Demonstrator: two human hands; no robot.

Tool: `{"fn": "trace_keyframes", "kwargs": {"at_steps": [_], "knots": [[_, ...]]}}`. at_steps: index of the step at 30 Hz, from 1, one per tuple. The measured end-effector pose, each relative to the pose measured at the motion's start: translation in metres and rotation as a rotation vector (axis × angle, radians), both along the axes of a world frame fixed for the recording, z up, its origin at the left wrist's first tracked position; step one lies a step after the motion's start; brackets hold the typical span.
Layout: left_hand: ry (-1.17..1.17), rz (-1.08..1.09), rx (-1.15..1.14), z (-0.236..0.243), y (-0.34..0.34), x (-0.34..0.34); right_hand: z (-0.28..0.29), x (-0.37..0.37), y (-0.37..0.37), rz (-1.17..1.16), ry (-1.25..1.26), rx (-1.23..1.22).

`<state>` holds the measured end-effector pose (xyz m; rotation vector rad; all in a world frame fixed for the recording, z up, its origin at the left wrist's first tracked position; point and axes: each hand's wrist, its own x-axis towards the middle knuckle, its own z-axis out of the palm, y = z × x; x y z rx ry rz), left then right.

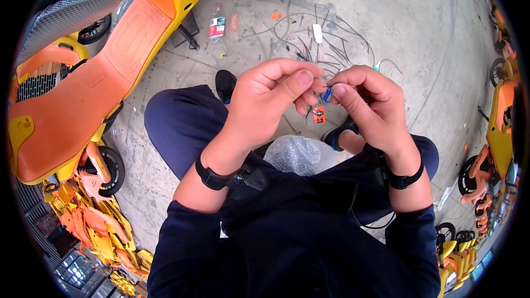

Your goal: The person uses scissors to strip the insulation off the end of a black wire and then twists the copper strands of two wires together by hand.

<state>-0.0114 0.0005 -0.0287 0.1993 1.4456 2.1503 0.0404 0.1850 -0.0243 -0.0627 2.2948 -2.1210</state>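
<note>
My left hand (262, 96) and my right hand (376, 107) are raised in front of me, fingertips close together. Between them runs a short, thin dark wire (326, 86). The right thumb and forefinger pinch it, and the left thumb and forefinger close at its other end, mostly hiding that end. Just below the fingertips shows a small blue object (327, 95), partly covered, its kind unclear. Under it is an orange piece with dark parts (319, 114). Loose grey and black cables (353, 33) lie on the floor beyond my hands, with a white tag-like piece (317, 33) among them.
A clear plastic bottle (217, 22) stands or lies on the concrete floor at far left. A yellow and orange scooter body (105, 72) fills the left side. Bubble wrap (298, 154) sits between my legs. More yellow vehicles (501, 110) line the right edge.
</note>
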Motion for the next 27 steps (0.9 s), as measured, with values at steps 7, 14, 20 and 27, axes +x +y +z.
{"fn": "trace_keyframes", "kwargs": {"at_steps": [7,14,20,27], "knots": [[0.174,-0.005,-0.077,0.006,-0.005,0.004,0.004,0.000,0.001,0.032,0.139,0.111],[0.296,0.073,-0.074,0.009,-0.004,0.008,0.009,-0.003,0.001,0.033,0.248,0.217],[0.454,0.098,-0.161,0.006,-0.002,0.007,0.008,0.000,-0.001,0.075,0.240,0.212],[0.245,-0.003,-0.014,0.003,-0.007,0.000,0.007,0.001,-0.003,0.073,0.180,0.254]]}}
